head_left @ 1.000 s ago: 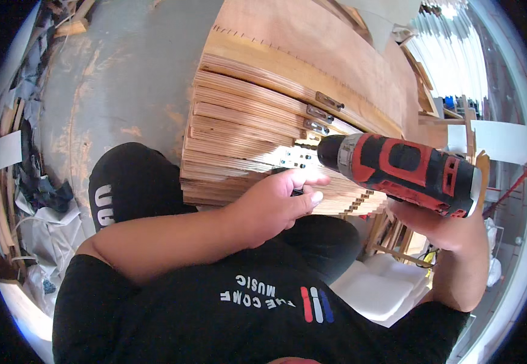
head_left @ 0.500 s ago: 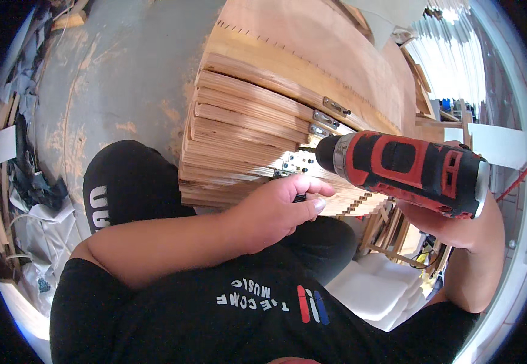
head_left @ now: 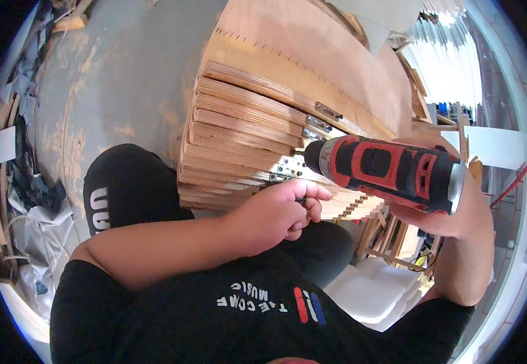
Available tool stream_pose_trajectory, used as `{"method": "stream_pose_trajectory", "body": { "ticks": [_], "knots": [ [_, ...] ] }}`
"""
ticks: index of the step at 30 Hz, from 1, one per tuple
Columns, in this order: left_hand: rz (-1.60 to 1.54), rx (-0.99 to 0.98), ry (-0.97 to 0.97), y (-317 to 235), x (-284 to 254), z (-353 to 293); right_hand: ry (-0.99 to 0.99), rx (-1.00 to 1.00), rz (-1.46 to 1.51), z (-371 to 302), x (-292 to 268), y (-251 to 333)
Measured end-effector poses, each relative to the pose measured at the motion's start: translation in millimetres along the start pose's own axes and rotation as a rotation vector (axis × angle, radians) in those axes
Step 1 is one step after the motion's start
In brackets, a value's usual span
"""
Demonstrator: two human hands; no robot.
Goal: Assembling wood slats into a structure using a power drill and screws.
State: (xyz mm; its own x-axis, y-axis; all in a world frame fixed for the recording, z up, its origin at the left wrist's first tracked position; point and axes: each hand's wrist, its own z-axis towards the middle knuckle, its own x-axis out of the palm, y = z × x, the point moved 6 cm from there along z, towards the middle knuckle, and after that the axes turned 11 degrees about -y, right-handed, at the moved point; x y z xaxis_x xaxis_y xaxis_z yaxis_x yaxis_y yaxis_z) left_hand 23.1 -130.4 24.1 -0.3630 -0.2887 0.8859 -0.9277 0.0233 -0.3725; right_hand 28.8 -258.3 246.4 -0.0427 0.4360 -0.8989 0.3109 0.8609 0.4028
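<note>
From here I'd worry most about the drill [head_left: 387,168] skating off the small metal plates [head_left: 318,124]: its nose sits right by the edges of the boards [head_left: 233,136], and a tilted push on slick metal could make it slip. The right hand [head_left: 424,221] is wrapped around the drill's grip, though the body hides most of its fingers; I can't tell whether the bit touches anything. The left hand [head_left: 275,209] lies just below, fingers curled and the index reaching out, so a slip toward the person might catch it. A small dark thing [head_left: 300,200] shows among those fingers — whether it is pinched or only cradled, I can't say.

The boards lean in a stepped stack beside the person's knee [head_left: 131,182]; if one shifted, a plate could drift out of line. Their edges are striped like layered plywood, straw and brown, while the big face beyond is smooth and pinkish, with short dark ticks along a yellower band. The plates are slim, shiny strips with dark screw heads. The drill is chunky red and black — ridged panels, a ringed metal collar, a round pale back end.
</note>
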Motion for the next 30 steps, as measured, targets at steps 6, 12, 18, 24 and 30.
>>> {"method": "stream_pose_trajectory", "body": {
  "ticks": [6,12,18,24,30],
  "knots": [
    [-0.014,0.051,-0.048,-2.6,3.1,-1.3,0.014,0.122,0.03,-24.2,16.4,-11.7],
    [-0.105,0.045,-0.025,-5.7,1.2,-0.3,-0.207,0.01,-0.016,-64.4,11.2,-11.1],
    [-0.441,0.01,0.119,-10.7,9.9,-7.0,-0.289,0.431,0.149,-116.1,15.0,-41.4],
    [-0.397,-0.029,0.137,-5.9,8.7,-2.8,-0.213,0.352,0.18,-143.0,35.8,-57.0],
    [-0.384,0.063,0.164,-8.1,15.9,-8.5,-0.276,0.281,0.352,-155.9,37.7,-58.8]
  ]
}}
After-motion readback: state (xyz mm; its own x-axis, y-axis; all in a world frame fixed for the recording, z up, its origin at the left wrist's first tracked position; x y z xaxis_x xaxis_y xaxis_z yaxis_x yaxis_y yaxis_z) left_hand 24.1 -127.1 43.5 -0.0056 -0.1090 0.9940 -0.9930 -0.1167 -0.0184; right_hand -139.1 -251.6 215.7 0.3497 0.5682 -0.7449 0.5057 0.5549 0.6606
